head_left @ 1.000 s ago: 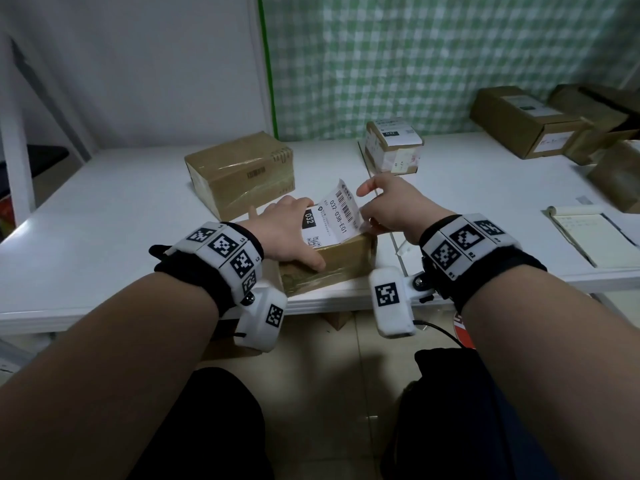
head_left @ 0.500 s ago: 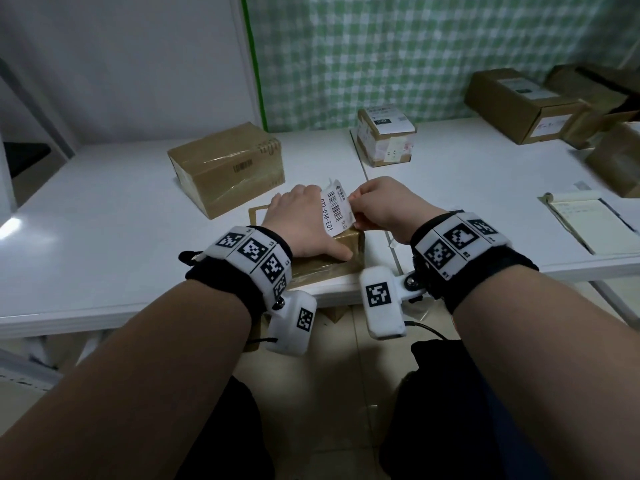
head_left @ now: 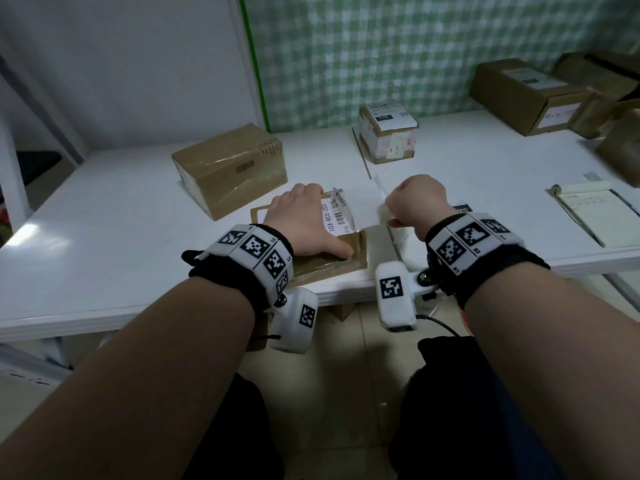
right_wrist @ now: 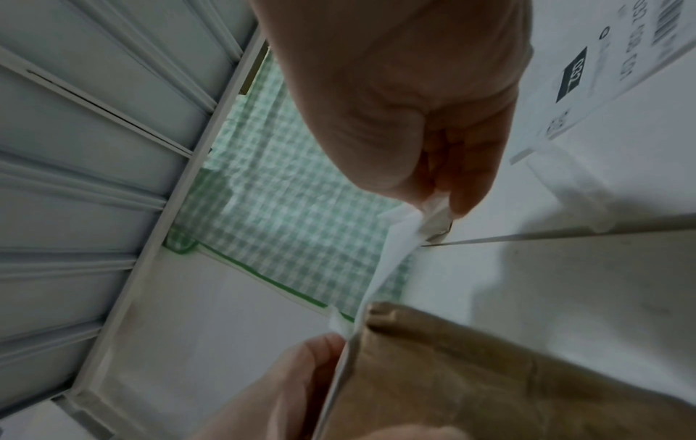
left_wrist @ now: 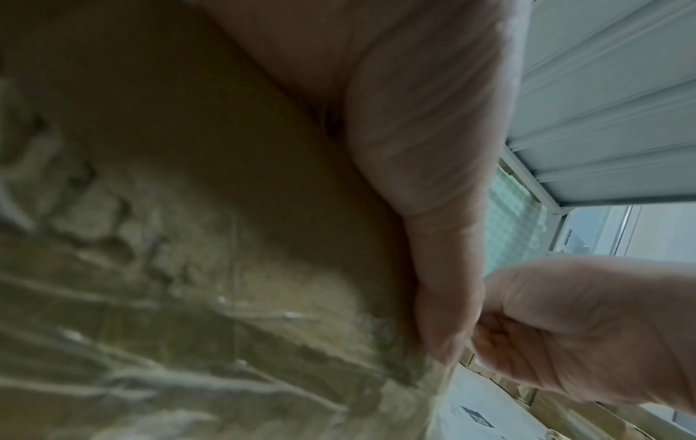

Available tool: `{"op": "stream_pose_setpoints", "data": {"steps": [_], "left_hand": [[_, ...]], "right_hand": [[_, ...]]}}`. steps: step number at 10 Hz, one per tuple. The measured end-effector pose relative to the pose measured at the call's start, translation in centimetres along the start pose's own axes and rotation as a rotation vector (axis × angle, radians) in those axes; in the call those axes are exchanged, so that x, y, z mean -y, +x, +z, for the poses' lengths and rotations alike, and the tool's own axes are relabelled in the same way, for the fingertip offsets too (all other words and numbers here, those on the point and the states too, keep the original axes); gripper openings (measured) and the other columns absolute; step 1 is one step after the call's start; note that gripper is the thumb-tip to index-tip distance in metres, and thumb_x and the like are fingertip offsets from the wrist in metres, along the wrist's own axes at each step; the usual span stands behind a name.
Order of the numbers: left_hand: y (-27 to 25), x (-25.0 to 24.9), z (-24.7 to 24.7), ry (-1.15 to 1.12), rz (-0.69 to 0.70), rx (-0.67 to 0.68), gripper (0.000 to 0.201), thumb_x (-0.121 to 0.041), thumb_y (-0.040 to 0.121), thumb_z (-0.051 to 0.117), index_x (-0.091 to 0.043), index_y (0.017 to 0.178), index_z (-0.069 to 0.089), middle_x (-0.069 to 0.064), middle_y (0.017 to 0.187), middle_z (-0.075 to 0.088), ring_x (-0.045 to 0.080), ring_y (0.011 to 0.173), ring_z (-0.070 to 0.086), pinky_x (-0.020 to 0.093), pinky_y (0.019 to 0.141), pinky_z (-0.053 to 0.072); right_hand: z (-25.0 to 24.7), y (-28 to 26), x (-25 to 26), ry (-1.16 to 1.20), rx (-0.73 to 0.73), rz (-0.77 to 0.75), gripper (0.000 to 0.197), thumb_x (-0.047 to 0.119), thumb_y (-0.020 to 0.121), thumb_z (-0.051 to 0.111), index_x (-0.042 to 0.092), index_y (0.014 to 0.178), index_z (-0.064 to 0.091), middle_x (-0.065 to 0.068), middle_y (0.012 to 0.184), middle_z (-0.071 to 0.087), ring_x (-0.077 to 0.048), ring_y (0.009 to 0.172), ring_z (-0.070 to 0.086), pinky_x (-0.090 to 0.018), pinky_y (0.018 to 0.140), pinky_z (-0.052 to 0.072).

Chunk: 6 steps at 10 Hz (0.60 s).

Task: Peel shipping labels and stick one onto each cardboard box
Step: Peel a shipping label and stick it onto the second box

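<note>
The shipping label (head_left: 337, 216), white with a barcode and the code 032-038-E01, lies partly on the top of the small cardboard box (head_left: 341, 252) at the near edge of the white worktop (head_left: 104, 216). Its far end curls up off the cardboard, so it is not yet stuck flat. The left hand (head_left: 304, 220) rests on the box top with fingers laid out straight, thumb along the near edge, pressing the box and the label's left side down; its grip is spread, not pinching.

The right hand (head_left: 415, 206) is just to the right of the box, its grip pressed together on a thin, pale, translucent strip (right_wrist: 433, 214), most likely the backing liner peeled from the label. The right wrist view shows thumb and forefinger pinching that strip.

The step in hand looks like the end of the peel: the liner coming clear while the label is held against the box. What comes next calls for dropping the liner aside and smoothing the label from the held side toward the raised end, so that no crease or bubble is trapped.

Further out, a larger taped box (head_left: 230, 168) behind and to the left has no label on the faces in view. A small box (head_left: 388, 131) at the back already bears one, as does a long box (head_left: 526, 95) at the far right. A notepad (head_left: 599, 213) lies to the right.
</note>
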<state>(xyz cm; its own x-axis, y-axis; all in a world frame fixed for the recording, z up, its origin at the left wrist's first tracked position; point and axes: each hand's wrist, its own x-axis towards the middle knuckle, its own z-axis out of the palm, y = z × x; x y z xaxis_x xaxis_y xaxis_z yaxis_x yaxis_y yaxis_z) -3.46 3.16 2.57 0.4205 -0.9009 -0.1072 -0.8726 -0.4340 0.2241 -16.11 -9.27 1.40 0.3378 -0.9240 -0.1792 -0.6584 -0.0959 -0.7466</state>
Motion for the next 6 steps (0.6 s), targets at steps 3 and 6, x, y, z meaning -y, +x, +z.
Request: {"op": "stream_pose_setpoints", "data": {"steps": [3, 6], "left_hand": [[-0.2, 0.0, 0.0, -0.011, -0.004, 0.001, 0.114, -0.066, 0.051, 0.078, -0.014, 0.14, 0.029, 0.007, 0.139, 0.04, 0.025, 0.128, 0.038, 0.038, 0.106, 0.03], [-0.3, -0.1, 0.0, -0.013, -0.006, 0.0, 0.113, -0.065, 0.051, 0.078, -0.015, 0.14, 0.029, 0.007, 0.138, 0.04, 0.026, 0.128, 0.037, 0.038, 0.106, 0.03]], "right_hand": [[-1.6, 0.0, -1.2, -0.181, -0.217, 0.112, 0.035, 0.005, 0.089, 0.052, 0.014, 0.06, 0.036, -0.002, 0.062, 0.036, -0.027, 0.08, 0.062, -0.025, 0.052, 0.044], [-2.6, 1.3, -2.7, -0.061, -0.156, 0.205, 0.027, 0.003, 0.081, 0.053, 0.014, 0.057, 0.049, 0.008, 0.023, 0.044, -0.013, 0.039, 0.055, -0.015, 0.042, 0.043]]}}
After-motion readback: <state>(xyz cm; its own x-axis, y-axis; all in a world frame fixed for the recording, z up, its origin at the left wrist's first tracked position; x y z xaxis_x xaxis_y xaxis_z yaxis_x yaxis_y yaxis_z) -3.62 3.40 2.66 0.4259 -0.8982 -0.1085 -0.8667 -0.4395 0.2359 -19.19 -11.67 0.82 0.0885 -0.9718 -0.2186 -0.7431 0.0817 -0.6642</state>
